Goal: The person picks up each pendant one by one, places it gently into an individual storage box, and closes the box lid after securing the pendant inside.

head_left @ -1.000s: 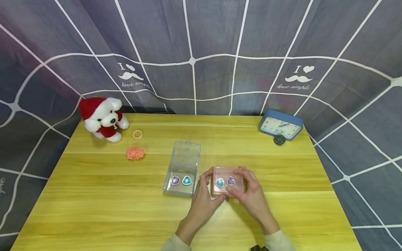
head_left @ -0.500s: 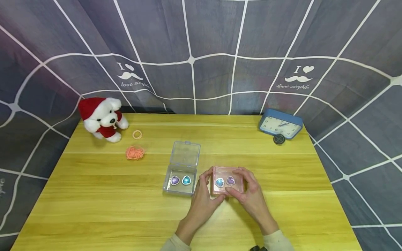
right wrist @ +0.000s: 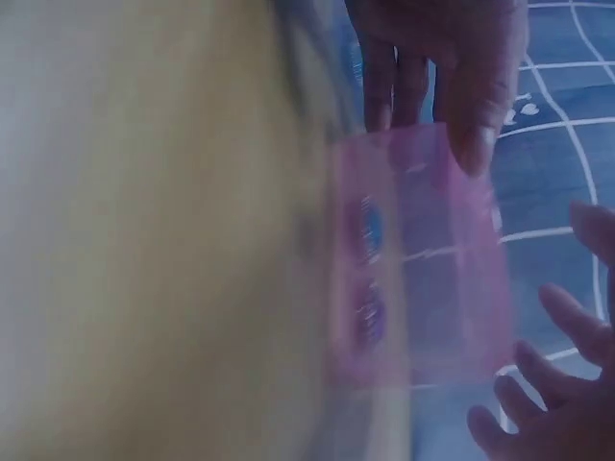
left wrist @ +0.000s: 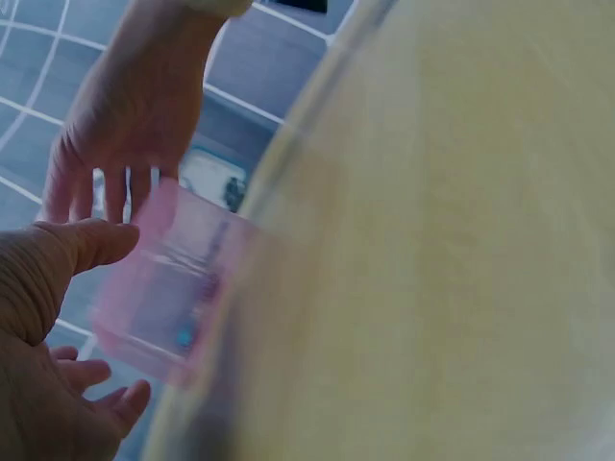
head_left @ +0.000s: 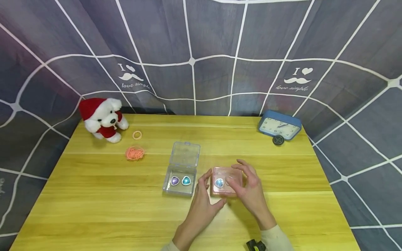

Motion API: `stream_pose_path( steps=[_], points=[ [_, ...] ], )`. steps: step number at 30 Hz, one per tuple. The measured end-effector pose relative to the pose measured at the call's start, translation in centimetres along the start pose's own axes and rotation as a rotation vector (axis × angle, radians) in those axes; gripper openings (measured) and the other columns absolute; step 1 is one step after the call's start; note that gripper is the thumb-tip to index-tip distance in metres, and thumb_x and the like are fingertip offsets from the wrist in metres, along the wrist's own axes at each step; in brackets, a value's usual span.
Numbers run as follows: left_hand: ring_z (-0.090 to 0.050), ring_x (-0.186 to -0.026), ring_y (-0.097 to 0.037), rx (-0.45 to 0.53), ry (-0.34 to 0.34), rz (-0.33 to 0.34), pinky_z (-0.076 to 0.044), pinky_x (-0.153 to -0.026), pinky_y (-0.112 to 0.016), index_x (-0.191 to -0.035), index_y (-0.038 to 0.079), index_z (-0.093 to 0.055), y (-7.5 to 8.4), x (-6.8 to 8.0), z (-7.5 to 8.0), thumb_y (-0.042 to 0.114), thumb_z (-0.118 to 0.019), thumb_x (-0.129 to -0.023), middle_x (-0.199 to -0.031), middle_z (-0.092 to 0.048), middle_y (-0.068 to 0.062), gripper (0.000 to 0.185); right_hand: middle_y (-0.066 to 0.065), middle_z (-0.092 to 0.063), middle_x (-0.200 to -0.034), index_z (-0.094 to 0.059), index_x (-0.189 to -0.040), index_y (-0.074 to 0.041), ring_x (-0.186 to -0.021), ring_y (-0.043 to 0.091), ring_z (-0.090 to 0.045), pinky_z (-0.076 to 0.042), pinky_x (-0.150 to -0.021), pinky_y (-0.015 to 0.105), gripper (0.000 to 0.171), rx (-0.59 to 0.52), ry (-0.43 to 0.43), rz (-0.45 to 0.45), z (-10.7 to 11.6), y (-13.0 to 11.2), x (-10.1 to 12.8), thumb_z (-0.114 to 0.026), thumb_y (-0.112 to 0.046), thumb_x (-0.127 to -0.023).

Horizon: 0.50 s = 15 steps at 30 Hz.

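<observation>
A pink see-through box (head_left: 220, 171) with its lid down sits on the table. A blue gem with a sparkling rim (head_left: 219, 183) shows through it. A purple gem (right wrist: 369, 317) lies beside that one, mostly covered by the right thumb in the head view. My left hand (head_left: 201, 208) is at the box's left side, thumb and fingers spread apart. Over its right part hovers my right hand (head_left: 252, 190), fingers loosely bent and spread; the right wrist view shows those fingers off the box. Left of the hands stands a clear box (head_left: 184, 192), lid tipped back.
Inside the clear box lie a purple gem (head_left: 175, 181) and a teal gem (head_left: 186, 180). Farther left are a tangle of orange string (head_left: 135, 153), a pale ring (head_left: 136, 135) and a white plush dog (head_left: 108, 120). A blue clock (head_left: 279, 125) with a black disc (head_left: 278, 140) stands back right.
Both hands have loosened from the pink box. My left thumb has moved away from its front edge, and my right fingers have lifted and spread. The boxes stay in place.
</observation>
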State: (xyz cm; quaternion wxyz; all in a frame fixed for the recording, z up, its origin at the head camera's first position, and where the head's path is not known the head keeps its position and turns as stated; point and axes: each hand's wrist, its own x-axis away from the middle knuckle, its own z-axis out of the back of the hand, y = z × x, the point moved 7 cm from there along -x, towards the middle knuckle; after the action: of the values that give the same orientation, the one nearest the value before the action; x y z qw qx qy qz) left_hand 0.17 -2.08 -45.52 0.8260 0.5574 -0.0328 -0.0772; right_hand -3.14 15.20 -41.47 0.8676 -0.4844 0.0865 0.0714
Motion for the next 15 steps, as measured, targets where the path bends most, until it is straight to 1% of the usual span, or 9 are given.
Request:
stream_pose_path(
  steps=[2,5,6,9,12,15],
  points=[
    [-0.04,-0.15,-0.031,-0.014,0.005,-0.01,-0.045,-0.119,-0.047,-0.161,0.008,-0.023,1.0,0.3,0.5,0.015,-0.091,-0.082,-0.17,-0.031,-0.004,0.104,0.018,-0.06,-0.147,-0.07,-0.125,-0.009,-0.14,0.045,-0.052,-0.04,-0.113,0.072,0.04,-0.022,0.029,0.03,0.0,-0.8,-0.7,-0.085,-0.016,-0.089],
    [-0.046,-0.145,-0.036,-0.007,0.011,-0.02,-0.047,-0.117,-0.051,-0.162,0.011,-0.023,2.7,0.7,1.7,0.015,-0.091,-0.082,-0.17,-0.032,-0.003,0.105,0.014,-0.066,-0.141,-0.071,-0.125,-0.009,-0.134,0.039,-0.06,-0.043,-0.114,0.066,0.037,-0.076,0.047,0.045,-0.4,-1.9,-1.6,-0.084,-0.013,-0.09],
    [-0.048,-0.142,-0.037,-0.008,0.016,-0.026,-0.048,-0.115,-0.053,-0.162,0.013,-0.024,3.3,0.8,2.3,0.016,-0.091,-0.082,-0.17,-0.032,-0.002,0.105,0.014,-0.067,-0.138,-0.071,-0.125,-0.008,-0.132,0.038,-0.061,-0.045,-0.113,0.065,0.036,-0.099,0.044,0.052,-0.6,-2.2,-1.9,-0.083,-0.011,-0.091],
    [-0.046,-0.145,-0.038,-0.003,0.029,-0.052,-0.044,-0.118,-0.055,-0.161,0.016,-0.023,4.6,0.9,4.4,0.017,-0.091,-0.083,-0.171,-0.03,0.001,0.104,0.016,-0.069,-0.135,-0.069,-0.129,-0.005,-0.127,0.037,-0.065,-0.049,-0.112,0.06,0.036,-0.16,0.006,0.044,-1.6,-3.1,-2.7,-0.079,-0.01,-0.095],
    [-0.039,-0.151,-0.038,-0.028,0.069,-0.076,-0.039,-0.121,-0.058,-0.16,0.016,-0.022,5.0,0.8,7.3,0.019,-0.091,-0.083,-0.173,-0.027,0.001,0.104,0.018,-0.069,-0.135,-0.066,-0.136,-0.005,-0.127,0.04,-0.064,-0.05,-0.111,0.06,0.04,-0.191,-0.063,-0.005,-2.9,-3.9,-3.4,-0.076,-0.015,-0.098],
    [-0.03,-0.156,-0.038,-0.03,0.105,-0.076,-0.03,-0.124,-0.063,-0.159,0.016,-0.022,4.0,0.5,10.3,0.018,-0.093,-0.081,-0.174,-0.026,-0.001,0.105,0.019,-0.067,-0.138,-0.061,-0.143,-0.007,-0.13,0.041,-0.063,-0.052,-0.109,0.059,0.046,-0.212,-0.136,-0.081,-4.3,-4.4,-3.8,-0.073,-0.022,-0.101]
  ],
)
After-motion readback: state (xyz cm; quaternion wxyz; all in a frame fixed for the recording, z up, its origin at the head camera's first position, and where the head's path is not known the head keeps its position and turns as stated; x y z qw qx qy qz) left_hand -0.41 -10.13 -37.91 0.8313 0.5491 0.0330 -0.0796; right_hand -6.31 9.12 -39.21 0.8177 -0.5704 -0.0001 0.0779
